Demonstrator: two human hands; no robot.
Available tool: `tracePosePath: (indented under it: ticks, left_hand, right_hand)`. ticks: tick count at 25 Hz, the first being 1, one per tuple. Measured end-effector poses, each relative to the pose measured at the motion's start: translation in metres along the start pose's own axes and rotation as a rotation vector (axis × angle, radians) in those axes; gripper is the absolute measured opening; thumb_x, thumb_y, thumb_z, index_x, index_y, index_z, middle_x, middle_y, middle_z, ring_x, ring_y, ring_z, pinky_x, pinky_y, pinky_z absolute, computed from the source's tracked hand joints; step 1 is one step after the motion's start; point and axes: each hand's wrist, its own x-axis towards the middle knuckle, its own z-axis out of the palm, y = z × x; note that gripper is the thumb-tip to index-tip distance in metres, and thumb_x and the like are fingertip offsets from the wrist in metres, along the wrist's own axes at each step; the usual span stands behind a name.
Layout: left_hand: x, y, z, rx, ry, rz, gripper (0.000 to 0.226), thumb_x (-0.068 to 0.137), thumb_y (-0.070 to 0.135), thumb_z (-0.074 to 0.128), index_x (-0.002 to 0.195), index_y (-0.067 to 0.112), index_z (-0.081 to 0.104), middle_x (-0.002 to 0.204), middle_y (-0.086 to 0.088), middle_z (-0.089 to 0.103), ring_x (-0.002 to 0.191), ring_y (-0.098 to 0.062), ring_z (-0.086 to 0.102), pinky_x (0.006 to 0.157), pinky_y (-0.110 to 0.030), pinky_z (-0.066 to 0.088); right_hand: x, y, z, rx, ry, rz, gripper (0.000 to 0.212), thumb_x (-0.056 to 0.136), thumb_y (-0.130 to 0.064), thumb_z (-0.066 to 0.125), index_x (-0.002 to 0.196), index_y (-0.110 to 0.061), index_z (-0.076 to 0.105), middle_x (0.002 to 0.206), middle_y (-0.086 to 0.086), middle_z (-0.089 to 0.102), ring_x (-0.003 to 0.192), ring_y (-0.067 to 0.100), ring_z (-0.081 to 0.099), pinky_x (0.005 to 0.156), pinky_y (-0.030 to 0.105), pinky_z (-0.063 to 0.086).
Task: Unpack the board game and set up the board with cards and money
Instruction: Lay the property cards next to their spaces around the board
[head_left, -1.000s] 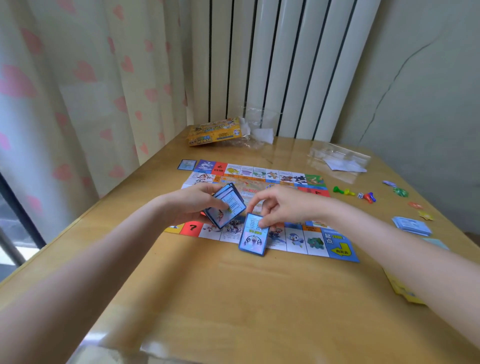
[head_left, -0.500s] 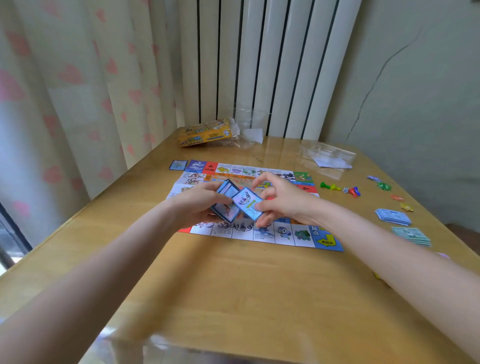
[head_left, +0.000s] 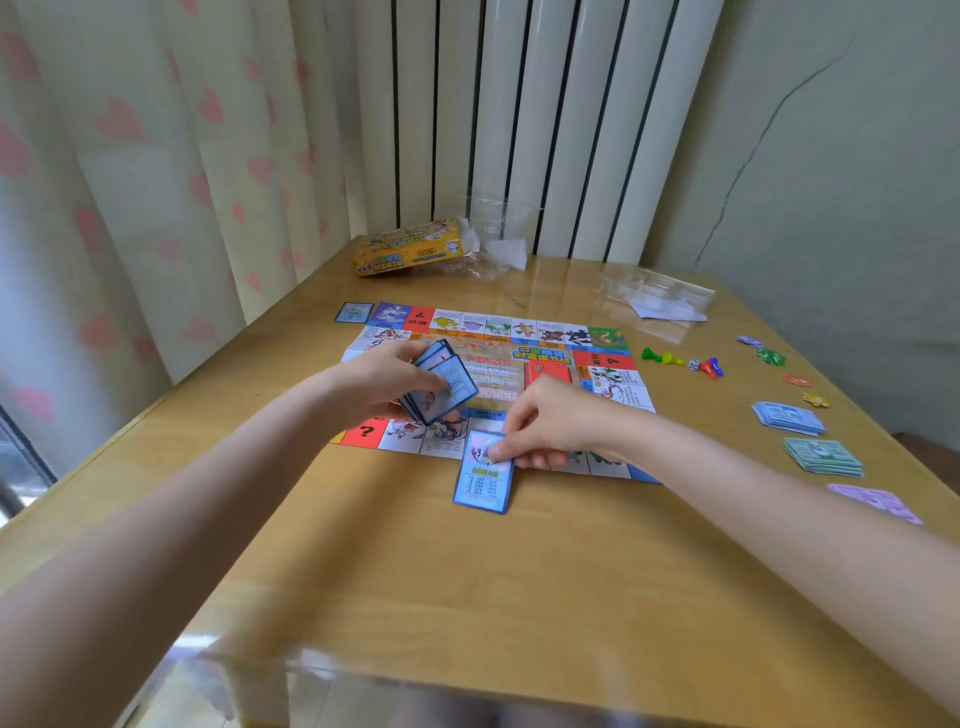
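The colourful game board (head_left: 498, 338) lies flat on the wooden table (head_left: 467, 582). My left hand (head_left: 387, 376) grips a fanned stack of blue cards (head_left: 441, 384) above the board's near left part. My right hand (head_left: 550, 423) pinches the top end of a single blue card (head_left: 483, 478) that lies at the board's near edge, half on the table. Another blue card (head_left: 354, 312) lies off the board's far left corner. Stacks of paper money, blue (head_left: 787, 417), green (head_left: 823, 456) and purple (head_left: 875, 501), lie to the right.
The yellow game box (head_left: 408, 249) and clear plastic wrapping (head_left: 496, 234) sit at the far edge. A clear bag with paper (head_left: 657, 301) lies far right. Coloured pawns and a die (head_left: 685, 362) and small coloured tokens (head_left: 771, 356) lie right of the board.
My right hand took a card from the stack in my left hand and moved it down to the board's near edge. The camera view shifted slightly.
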Motion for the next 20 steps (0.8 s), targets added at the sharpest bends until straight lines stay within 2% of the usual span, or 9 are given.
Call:
tracePosePath:
  ticks: [3,7,9,12,14,16,19,20]
  left_hand:
    - [0.001,-0.007,-0.002,-0.032,-0.017,-0.012,0.033,0.090,0.007,0.057,0.121,0.017,0.054,0.107,-0.009,0.063,0.091,-0.021,0.062,0.074,-0.030,0.053]
    - [0.001,-0.013,0.000,-0.048,-0.030,-0.003,0.024,0.090,0.010,0.058,0.111,0.022,0.057,0.098,-0.004,0.065,0.084,-0.016,0.063,0.066,-0.026,0.050]
    - [0.003,-0.015,0.001,-0.076,-0.034,0.003,0.020,0.090,0.009,0.058,0.103,0.025,0.059,0.098,-0.003,0.066,0.086,-0.017,0.063,0.072,-0.029,0.051]
    - [0.005,-0.018,0.002,-0.114,-0.045,-0.003,0.024,0.090,0.007,0.058,0.109,0.022,0.059,0.104,-0.007,0.067,0.095,-0.022,0.064,0.089,-0.037,0.051]
    - [0.006,-0.019,0.002,-0.156,-0.054,-0.013,0.021,0.089,0.006,0.058,0.104,0.020,0.062,0.102,-0.008,0.068,0.095,-0.023,0.065,0.092,-0.038,0.051]
    - [0.005,-0.019,0.002,-0.173,-0.066,-0.014,0.018,0.089,0.006,0.058,0.098,0.021,0.063,0.098,-0.007,0.069,0.089,-0.022,0.066,0.088,-0.037,0.052]
    - [0.008,-0.021,0.000,-0.164,-0.049,-0.006,0.020,0.090,0.009,0.058,0.106,0.020,0.062,0.105,-0.010,0.068,0.094,-0.026,0.065,0.087,-0.038,0.051]
    - [0.008,-0.020,0.001,-0.164,-0.045,-0.005,0.021,0.090,0.009,0.058,0.108,0.020,0.062,0.105,-0.011,0.067,0.094,-0.026,0.065,0.080,-0.036,0.053]
  right_hand:
    - [0.004,-0.003,0.009,-0.127,-0.057,0.038,0.027,0.076,-0.026,0.076,0.060,-0.013,0.059,0.051,-0.004,0.056,0.040,0.006,0.045,0.038,0.014,0.035]
    - [0.008,-0.007,0.011,-0.325,-0.014,0.040,0.033,0.070,-0.035,0.079,0.061,-0.014,0.056,0.055,0.001,0.056,0.043,0.008,0.045,0.044,0.019,0.035]
    - [0.009,-0.009,0.009,-0.352,-0.004,0.054,0.036,0.068,-0.037,0.080,0.062,-0.014,0.053,0.051,-0.001,0.051,0.047,0.011,0.043,0.047,0.023,0.033]
    - [0.012,-0.010,0.009,-0.420,-0.002,0.058,0.045,0.067,-0.042,0.080,0.063,-0.015,0.044,0.050,-0.002,0.044,0.060,0.017,0.043,0.051,0.027,0.027]
    - [0.013,-0.011,0.010,-0.439,-0.013,0.057,0.045,0.067,-0.042,0.080,0.064,-0.016,0.043,0.054,-0.002,0.046,0.062,0.017,0.044,0.051,0.028,0.028]
    - [0.012,-0.014,0.003,-0.340,-0.020,0.068,0.041,0.068,-0.039,0.080,0.067,-0.016,0.046,0.059,-0.002,0.050,0.056,0.015,0.046,0.048,0.025,0.031]
    - [0.015,-0.014,-0.023,-0.064,0.071,0.093,0.029,0.071,-0.030,0.080,0.076,-0.015,0.055,0.064,0.002,0.057,0.047,0.013,0.050,0.044,0.022,0.037]
    - [0.016,-0.014,-0.031,-0.023,0.099,0.098,0.026,0.073,-0.026,0.079,0.078,-0.015,0.057,0.064,0.004,0.059,0.045,0.013,0.050,0.044,0.023,0.038]
